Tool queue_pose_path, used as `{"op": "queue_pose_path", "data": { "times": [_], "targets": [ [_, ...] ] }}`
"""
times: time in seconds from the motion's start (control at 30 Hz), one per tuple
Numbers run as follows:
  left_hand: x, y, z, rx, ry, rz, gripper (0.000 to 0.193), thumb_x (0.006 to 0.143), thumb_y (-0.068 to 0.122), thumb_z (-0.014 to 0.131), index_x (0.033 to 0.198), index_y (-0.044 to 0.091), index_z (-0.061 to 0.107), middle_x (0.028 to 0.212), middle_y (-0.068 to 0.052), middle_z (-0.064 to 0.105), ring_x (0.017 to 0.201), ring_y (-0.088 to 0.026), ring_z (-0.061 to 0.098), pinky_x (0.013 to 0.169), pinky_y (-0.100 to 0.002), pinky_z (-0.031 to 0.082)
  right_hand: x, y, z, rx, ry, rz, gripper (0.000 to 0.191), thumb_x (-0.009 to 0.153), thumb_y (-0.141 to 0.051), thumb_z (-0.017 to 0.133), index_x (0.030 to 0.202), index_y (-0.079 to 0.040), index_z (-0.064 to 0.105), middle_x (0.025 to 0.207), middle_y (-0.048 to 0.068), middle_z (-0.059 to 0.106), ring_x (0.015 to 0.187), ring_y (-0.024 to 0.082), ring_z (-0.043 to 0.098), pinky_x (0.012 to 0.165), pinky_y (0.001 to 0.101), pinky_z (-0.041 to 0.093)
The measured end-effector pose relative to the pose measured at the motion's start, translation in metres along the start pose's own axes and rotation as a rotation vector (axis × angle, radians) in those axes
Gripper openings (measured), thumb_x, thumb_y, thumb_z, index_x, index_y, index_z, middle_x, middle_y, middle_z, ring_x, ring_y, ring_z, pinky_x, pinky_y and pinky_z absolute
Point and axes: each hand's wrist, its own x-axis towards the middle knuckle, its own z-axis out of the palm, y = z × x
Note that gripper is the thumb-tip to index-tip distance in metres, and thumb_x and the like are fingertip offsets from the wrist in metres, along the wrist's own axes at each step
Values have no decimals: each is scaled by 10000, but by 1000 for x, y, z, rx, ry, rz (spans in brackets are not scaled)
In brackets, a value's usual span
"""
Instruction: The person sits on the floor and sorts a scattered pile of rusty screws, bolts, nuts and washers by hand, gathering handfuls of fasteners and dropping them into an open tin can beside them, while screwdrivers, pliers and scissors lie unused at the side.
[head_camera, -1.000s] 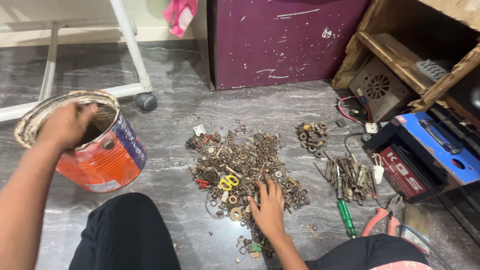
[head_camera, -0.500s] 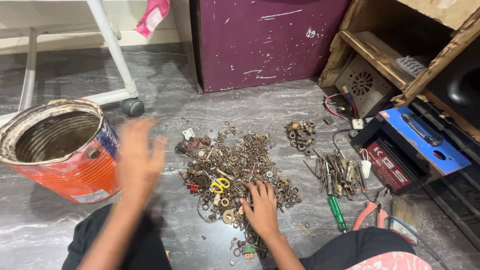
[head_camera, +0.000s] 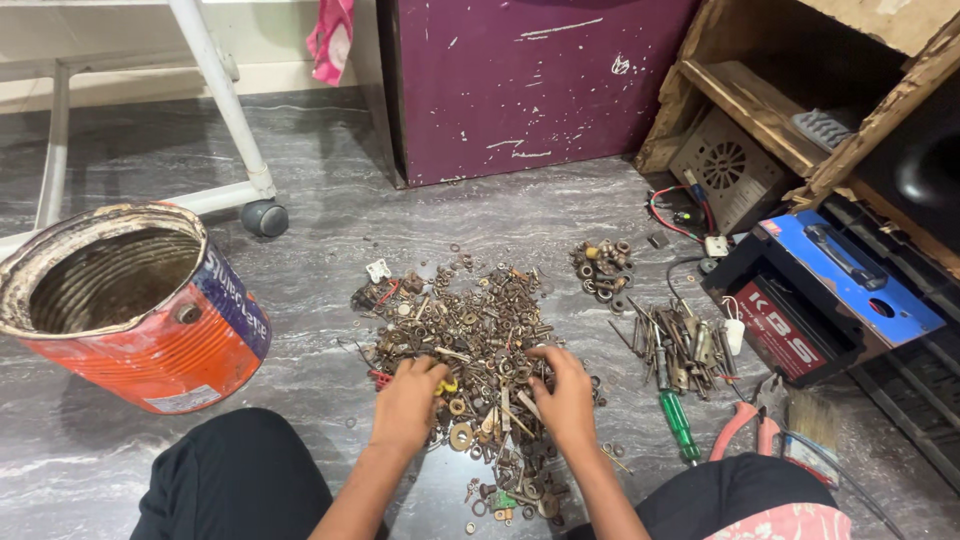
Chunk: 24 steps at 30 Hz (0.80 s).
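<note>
Pile: big heap of rusty nuts, washers and bolts (head_camera: 480, 330) on the grey marble-look floor (head_camera: 330, 200), right in front of the person's knees. Mostly brown and crusty, with a few bits of red, yellow and green mixed in.
Left hand: left hand (head_camera: 408, 400) sits knuckles-up on the near left edge of the heap, fingers curled down into the bits. Can't tell if it's actually pinching anything.
Right hand: right hand (head_camera: 565, 395) is on the near right side, fingers bent into the pile too. Same deal, whatever is under the fingertips is hidden.
Nearby: dented orange tin can (head_camera: 135, 305) off to the left, tipped toward the camera; small side pile of rings (head_camera: 603, 268) beyond the heap, a bundle of long bolts (head_camera: 680, 345) to its right and a green-handled screwdriver (head_camera: 680, 425).
Hard to see: single pieces blur together, and the red pliers (head_camera: 745, 428) are partly hidden by the knee.
</note>
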Motion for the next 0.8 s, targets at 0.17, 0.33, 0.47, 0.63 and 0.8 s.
{"op": "queue_pose_path", "data": {
  "times": [0.17,0.33,0.47,0.63,0.8],
  "targets": [
    [2,-3,-23,-172,170,-133,260,842,24,660,1027,200,709,1088,-27,732,1043,-289,679,843,-444,559,-6,-12,7,3,-28,-169,386,733,5,763,1101,-93,702,1225,100,670,1215,322,576,1055,433,431],
    [-3,0,-65,-346,393,-293,179,916,145,639,1070,198,713,980,-91,766,920,-328,725,758,-474,556,-14,-24,28,-52,-157,-296,192,823,-104,774,1013,-109,745,1119,72,685,1137,293,585,992,417,457],
    [-2,-5,-80,-357,445,-502,258,902,234,672,1156,204,706,975,-124,767,926,-335,739,800,-462,558,-23,-36,46,-228,-208,-282,259,821,-152,780,1063,-76,724,1104,80,649,1074,308,564,905,448,450],
    [4,-35,-66,-181,100,-634,319,892,263,692,1210,227,696,1080,-134,752,1036,-342,704,890,-459,550,-21,-41,52,-363,-259,-194,300,736,-143,796,1004,-61,689,1083,84,625,1067,310,561,896,442,465],
    [2,-40,-28,182,225,-454,529,790,130,715,1308,146,607,1279,-144,601,1204,-353,569,914,-439,557,-21,-35,54,-329,-240,-165,249,714,-122,797,896,-49,643,994,91,631,1023,312,573,886,430,482]
  ]
}}
